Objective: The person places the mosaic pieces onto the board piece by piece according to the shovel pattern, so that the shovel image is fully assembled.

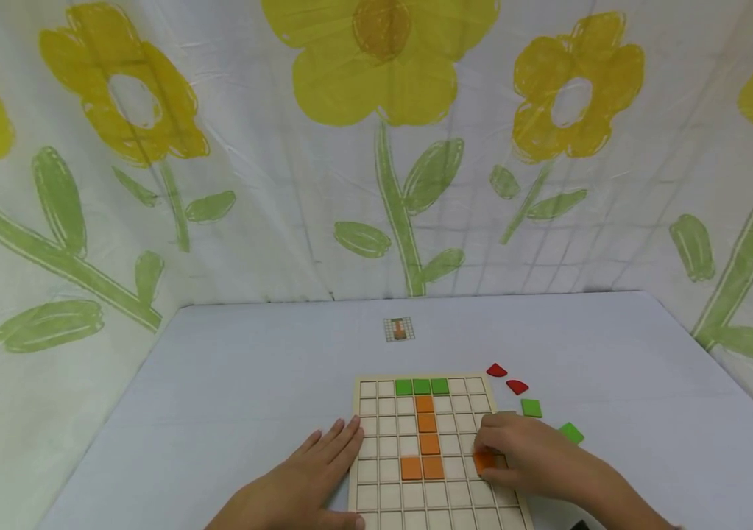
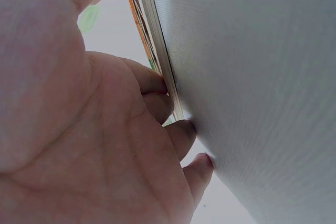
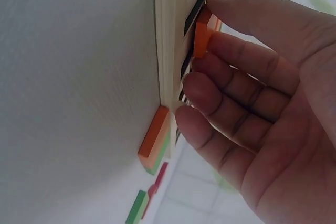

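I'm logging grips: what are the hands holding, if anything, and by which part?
The right hand pinches a flat orange tile by its edges between thumb and fingers. The left hand grips nothing; it rests against the pale, gridded wooden board.

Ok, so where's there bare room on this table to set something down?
The widest free patch of table lies between the left hand and the flowery curtain. More shows at the far end, either side of the small card. Right of the board is crowded: right hand, green squares, red pieces.
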`<state>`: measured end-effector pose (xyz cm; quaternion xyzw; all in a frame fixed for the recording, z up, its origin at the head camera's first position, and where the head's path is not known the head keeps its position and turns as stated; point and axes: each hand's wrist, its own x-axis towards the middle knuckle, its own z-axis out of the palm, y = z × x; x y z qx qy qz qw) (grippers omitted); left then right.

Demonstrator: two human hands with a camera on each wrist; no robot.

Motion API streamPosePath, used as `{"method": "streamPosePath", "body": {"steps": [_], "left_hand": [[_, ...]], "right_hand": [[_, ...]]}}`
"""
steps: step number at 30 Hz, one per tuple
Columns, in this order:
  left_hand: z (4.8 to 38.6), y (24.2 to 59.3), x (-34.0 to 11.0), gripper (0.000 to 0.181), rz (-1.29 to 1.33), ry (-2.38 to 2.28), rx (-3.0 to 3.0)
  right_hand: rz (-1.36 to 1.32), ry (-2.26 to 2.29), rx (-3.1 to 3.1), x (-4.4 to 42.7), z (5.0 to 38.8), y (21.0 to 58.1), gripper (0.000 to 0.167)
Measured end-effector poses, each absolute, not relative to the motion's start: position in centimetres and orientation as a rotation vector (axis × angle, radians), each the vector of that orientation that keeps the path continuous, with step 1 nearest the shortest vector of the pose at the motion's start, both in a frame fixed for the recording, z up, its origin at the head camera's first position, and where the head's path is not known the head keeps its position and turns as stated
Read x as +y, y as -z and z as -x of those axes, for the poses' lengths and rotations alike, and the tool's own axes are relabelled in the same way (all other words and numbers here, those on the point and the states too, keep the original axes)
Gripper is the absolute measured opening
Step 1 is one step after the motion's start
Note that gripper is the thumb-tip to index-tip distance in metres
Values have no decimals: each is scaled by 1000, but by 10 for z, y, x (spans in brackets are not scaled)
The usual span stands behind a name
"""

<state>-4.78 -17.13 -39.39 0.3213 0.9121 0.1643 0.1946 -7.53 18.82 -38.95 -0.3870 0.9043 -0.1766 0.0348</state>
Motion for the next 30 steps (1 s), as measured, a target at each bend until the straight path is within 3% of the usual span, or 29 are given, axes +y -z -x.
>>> {"method": "streamPosePath", "body": {"steps": [30], "left_hand": [[49, 398, -171, 107, -897, -460, 2560]], "right_hand": [[1215, 515, 2726, 148, 78, 391, 16]]}}
